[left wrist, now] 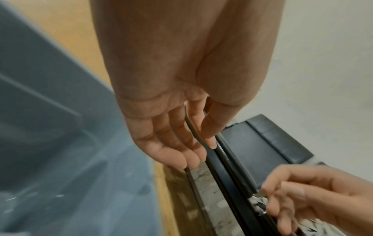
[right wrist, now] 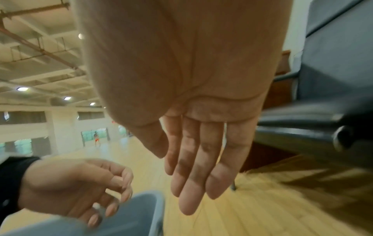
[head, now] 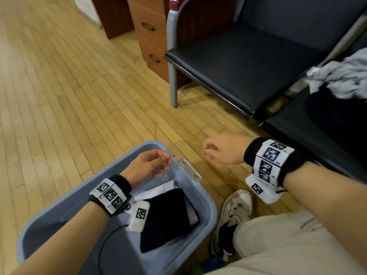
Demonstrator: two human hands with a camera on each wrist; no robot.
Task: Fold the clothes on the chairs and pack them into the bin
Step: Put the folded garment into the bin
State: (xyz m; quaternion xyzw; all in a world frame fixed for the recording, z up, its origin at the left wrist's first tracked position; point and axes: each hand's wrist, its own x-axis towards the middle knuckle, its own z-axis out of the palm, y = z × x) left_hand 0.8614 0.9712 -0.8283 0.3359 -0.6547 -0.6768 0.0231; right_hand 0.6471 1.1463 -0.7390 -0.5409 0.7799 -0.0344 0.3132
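The blue-grey bin (head: 49,221) stands on the floor at the lower left. Inside it a folded black garment (head: 164,219) lies on a folded white one (head: 158,190). My left hand (head: 164,161) hovers over the bin's far rim, fingers relaxed and holding nothing; the left wrist view shows the same empty hand (left wrist: 201,151). My right hand (head: 208,150) hangs over the floor just right of the bin, loosely curled and empty, with straight fingers (right wrist: 187,183) in the right wrist view. A crumpled grey garment (head: 341,76) and a black garment (head: 337,120) lie on the right chair.
Two dark padded chairs (head: 248,62) with grey metal frames stand at the upper right; the left one's seat holds nothing. A wooden drawer cabinet (head: 153,34) stands behind them. My shoe (head: 234,213) is right of the bin. Open wooden floor stretches left.
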